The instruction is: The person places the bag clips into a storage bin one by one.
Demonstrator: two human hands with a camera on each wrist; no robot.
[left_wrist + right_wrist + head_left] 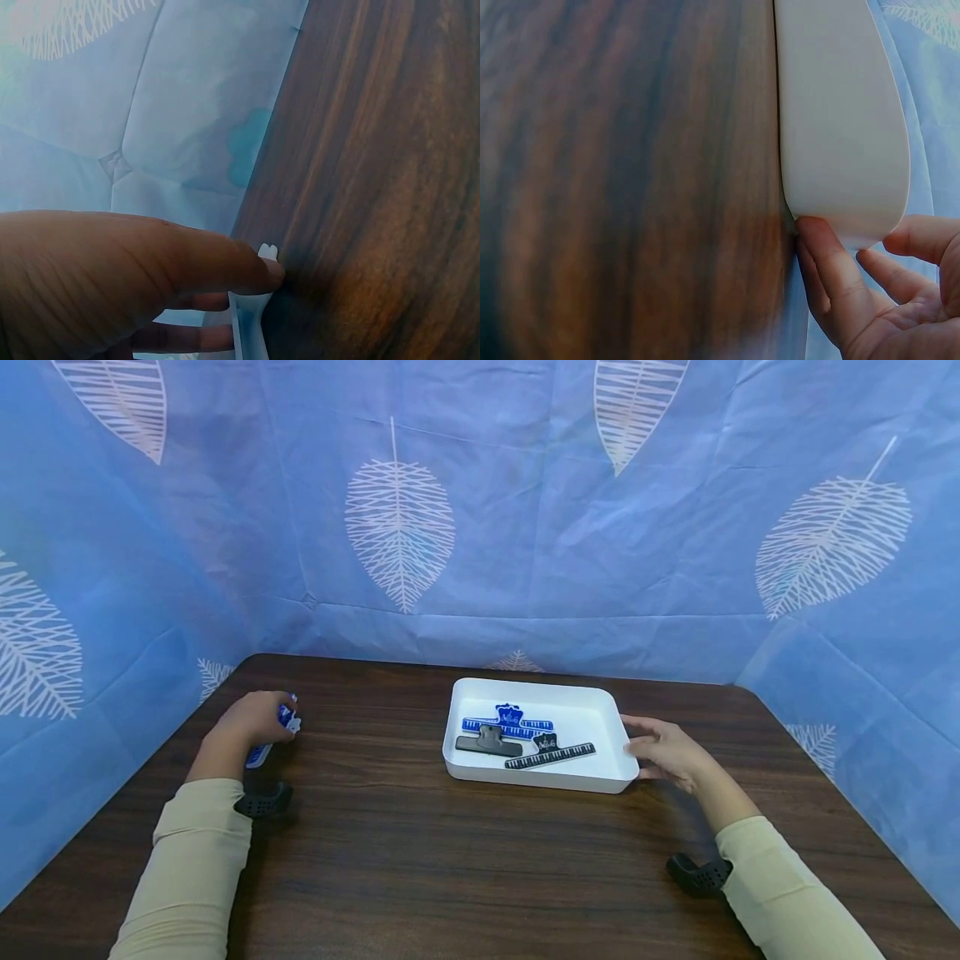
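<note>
My left hand (pixel 257 717) is at the table's left side, gripping a blue-and-white clip (pixel 286 717) between thumb and fingers. In the left wrist view the thumb crosses a pale part of that clip (pixel 253 319), and much of it is hidden. At the right end of a white rectangular tray (pixel 540 783), my right hand (pixel 667 752) holds the end wall, one digit at the rim and other fingers lower down. Inside the tray lie a blue clip with a piano-key pattern (pixel 509 718), a plain dark grey clip (pixel 489 742) and a black piano-key clip (pixel 550 753).
The dark wooden table (pixel 450 877) spreads before me. A blue cloth with white leaf prints (pixel 480 568) hangs behind it and along both sides. Each forearm wears a black band (pixel 262 802) near the wrist.
</note>
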